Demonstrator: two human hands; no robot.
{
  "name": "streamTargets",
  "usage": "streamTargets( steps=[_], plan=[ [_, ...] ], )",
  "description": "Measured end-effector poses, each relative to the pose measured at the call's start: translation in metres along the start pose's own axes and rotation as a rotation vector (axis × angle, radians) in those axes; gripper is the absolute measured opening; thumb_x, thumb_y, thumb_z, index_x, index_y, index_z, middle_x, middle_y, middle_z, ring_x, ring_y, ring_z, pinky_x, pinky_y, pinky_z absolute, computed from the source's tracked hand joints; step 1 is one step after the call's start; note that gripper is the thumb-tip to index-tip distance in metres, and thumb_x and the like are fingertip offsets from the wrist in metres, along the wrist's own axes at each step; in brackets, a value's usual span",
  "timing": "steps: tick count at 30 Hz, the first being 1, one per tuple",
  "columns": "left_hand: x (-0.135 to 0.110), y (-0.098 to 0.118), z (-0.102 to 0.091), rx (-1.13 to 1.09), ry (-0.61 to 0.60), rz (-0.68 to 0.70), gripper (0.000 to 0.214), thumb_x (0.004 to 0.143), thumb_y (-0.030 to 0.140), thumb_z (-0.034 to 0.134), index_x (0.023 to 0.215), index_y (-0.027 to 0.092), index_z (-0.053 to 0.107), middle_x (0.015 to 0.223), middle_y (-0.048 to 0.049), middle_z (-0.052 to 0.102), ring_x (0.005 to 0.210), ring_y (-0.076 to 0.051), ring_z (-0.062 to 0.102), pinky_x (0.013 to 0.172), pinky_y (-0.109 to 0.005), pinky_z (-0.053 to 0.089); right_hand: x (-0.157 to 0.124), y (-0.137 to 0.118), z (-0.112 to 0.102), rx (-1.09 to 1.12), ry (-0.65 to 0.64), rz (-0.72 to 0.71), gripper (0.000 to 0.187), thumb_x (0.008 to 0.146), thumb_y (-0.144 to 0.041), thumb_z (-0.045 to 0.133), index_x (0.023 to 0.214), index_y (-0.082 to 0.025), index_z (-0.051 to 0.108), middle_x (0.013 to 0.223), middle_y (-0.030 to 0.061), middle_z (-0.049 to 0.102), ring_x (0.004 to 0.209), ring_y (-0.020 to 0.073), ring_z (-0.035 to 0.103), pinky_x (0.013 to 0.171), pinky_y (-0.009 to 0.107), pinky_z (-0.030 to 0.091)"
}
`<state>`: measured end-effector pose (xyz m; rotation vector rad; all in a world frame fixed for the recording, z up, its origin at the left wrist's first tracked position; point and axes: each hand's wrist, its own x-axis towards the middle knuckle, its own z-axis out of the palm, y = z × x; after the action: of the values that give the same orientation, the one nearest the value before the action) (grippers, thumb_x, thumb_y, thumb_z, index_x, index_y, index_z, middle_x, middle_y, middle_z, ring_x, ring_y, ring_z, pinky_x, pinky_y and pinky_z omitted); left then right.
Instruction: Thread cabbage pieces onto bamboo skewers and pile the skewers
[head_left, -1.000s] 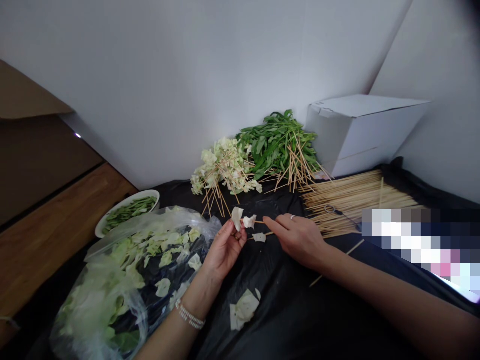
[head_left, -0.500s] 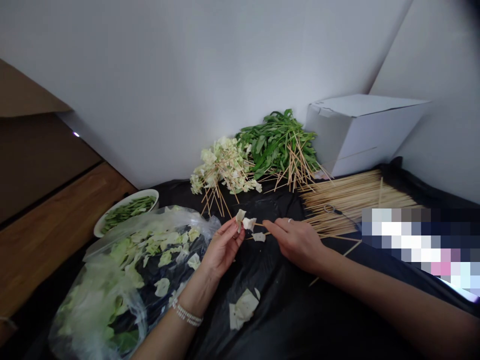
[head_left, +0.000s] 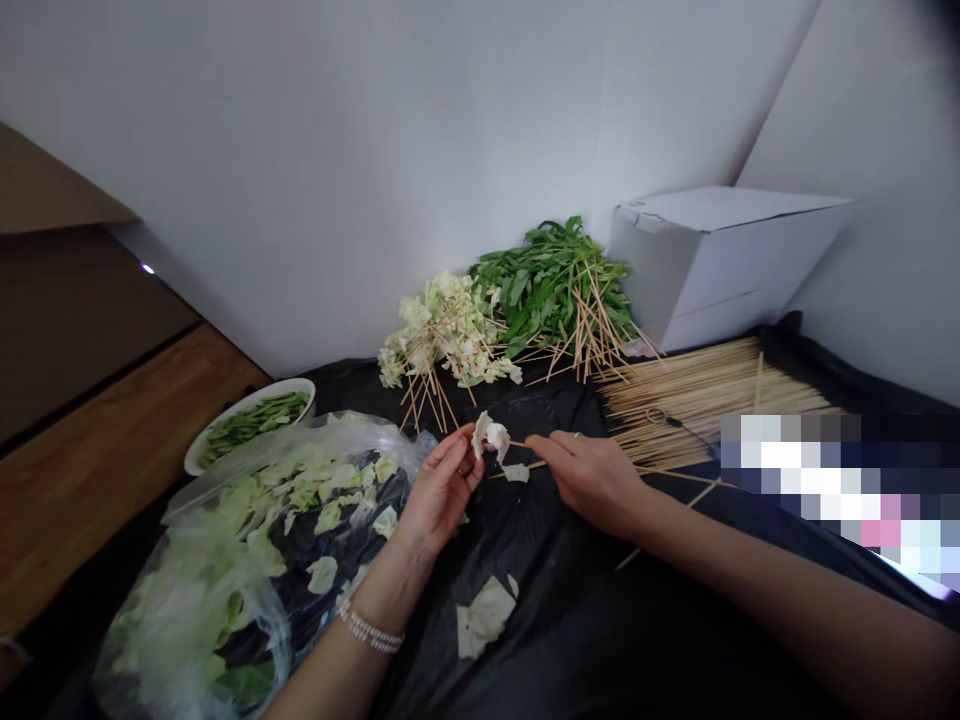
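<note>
Between the fingertips of my left hand (head_left: 444,488) is a pale cabbage piece (head_left: 481,434), held at its left edge. A second, curled cabbage piece (head_left: 497,441) sits against it on the end of a thin bamboo skewer (head_left: 518,444). My right hand (head_left: 596,478) is closed round that skewer, which points left; its tip is hidden by the cabbage. Just below lies a small cabbage scrap (head_left: 516,473) by another skewer. Nearer to me, a larger cabbage piece (head_left: 487,614) rests on the black plastic sheet (head_left: 570,620).
A clear plastic bag (head_left: 187,590) of torn cabbage lies left, with a white bowl (head_left: 192,458) of cut green pods behind it. Skewered cabbage (head_left: 442,330) and skewered leafy greens (head_left: 555,280) are piled at the back. Many bare skewers (head_left: 697,400) lie right, before a white box (head_left: 750,270).
The cabbage piece in my left fingers has turned more edge-on and stands against the one on the skewer. Both hands stay in nearly the same place.
</note>
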<state>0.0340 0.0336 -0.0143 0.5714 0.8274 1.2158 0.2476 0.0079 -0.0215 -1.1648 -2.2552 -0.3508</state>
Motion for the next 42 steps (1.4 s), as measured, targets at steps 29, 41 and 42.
streamTargets(
  steps=[29, 41, 42],
  plan=[
    [-0.002, -0.003, -0.001, 0.209, -0.04, 0.058, 0.03, 0.058, 0.022, 0.09, 0.084, 0.015, 0.078, 0.085, -0.0025, 0.076, 0.075, -0.01, 0.066, 0.073, -0.018, 0.053, 0.0, -0.004, -0.004, 0.12, -0.141, 0.037, 0.025, 0.087, -0.005, 0.043, 0.1, -0.015, 0.062, 0.082, 0.0037, 0.065, 0.071, 0.0146, 0.056, 0.061, 0.027, 0.034],
    [-0.013, -0.021, 0.004, 1.01, -0.216, 0.426, 0.023, 0.068, 0.02, 0.081, 0.09, 0.024, 0.077, 0.086, -0.0061, 0.071, 0.082, -0.021, 0.061, 0.081, -0.034, 0.048, 0.007, 0.013, -0.005, 0.159, -0.034, 0.197, 0.028, 0.097, -0.016, 0.038, 0.107, -0.017, 0.064, 0.093, 0.0063, 0.07, 0.083, 0.0158, 0.064, 0.067, 0.025, 0.042],
    [-0.014, -0.021, 0.003, 1.098, -0.245, 0.496, 0.025, 0.07, 0.019, 0.079, 0.094, 0.027, 0.077, 0.094, -0.0071, 0.072, 0.09, -0.024, 0.061, 0.087, -0.037, 0.046, 0.006, 0.012, -0.005, 0.15, -0.034, 0.186, 0.027, 0.097, -0.016, 0.038, 0.108, -0.017, 0.064, 0.091, 0.0057, 0.07, 0.081, 0.0157, 0.064, 0.066, 0.025, 0.042]
  ],
)
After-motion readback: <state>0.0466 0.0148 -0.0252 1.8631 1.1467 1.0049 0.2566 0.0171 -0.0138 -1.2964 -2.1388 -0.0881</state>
